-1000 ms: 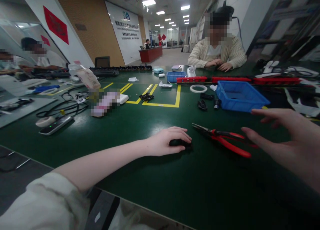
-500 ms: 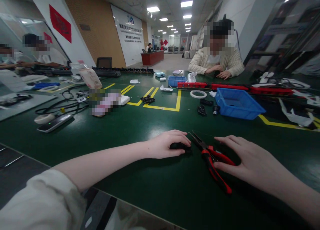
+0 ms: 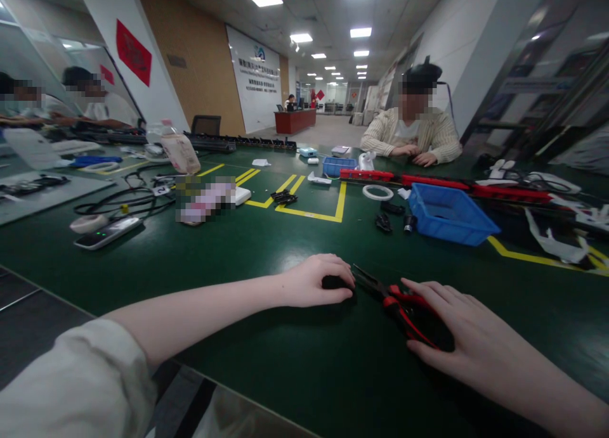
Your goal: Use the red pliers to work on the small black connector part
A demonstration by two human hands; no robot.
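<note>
My left hand [image 3: 314,281] rests low over the table, its fingers curled round a small black object [image 3: 335,283] that is mostly covered. What kind of object it is I cannot make out. Just to the right are long-nose pliers [image 3: 387,298] with red and black handles, their jaws pointing at the left fingertips. My right hand [image 3: 459,321] is loosely round the handles, which run between thumb and fingers toward the palm.
Beyond my hands are a blue bin [image 3: 451,216], small black parts [image 3: 383,222], a white ring [image 3: 377,192] and red strips [image 3: 438,183]. Left stand a phone-like device [image 3: 108,233], cables [image 3: 124,200] and a bottle [image 3: 179,149]. A person [image 3: 412,130] sits opposite.
The pliers have turned so their handles lie deeper in my right hand, and the handles look closer together. My left hand keeps its curled pose. The view has tilted up slightly.
</note>
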